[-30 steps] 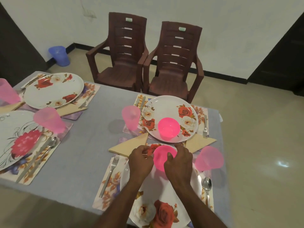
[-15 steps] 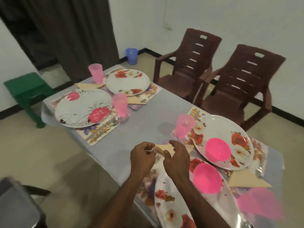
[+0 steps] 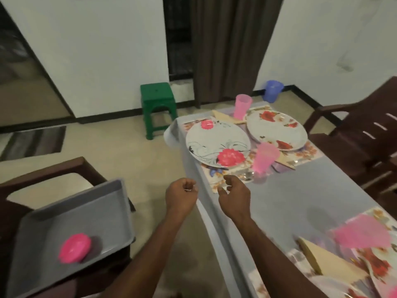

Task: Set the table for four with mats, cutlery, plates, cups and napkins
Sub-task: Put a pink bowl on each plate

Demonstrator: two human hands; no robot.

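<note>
Both hands hover empty over the counter's near edge, left hand loosely curled, right hand with fingers relaxed and spread. A pink bowl, apparently rim-down though blurred, lies in the grey tray on the chair, left of the counter, whose long axis runs away toward two far plates.

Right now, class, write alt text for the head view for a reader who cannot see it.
Two bare hands, left hand and right hand, hover empty with loosely curled fingers at the edge of a grey-clothed table set with floral plates and pink cups. A pink bowl lies in a grey tray on a chair at left.
</note>
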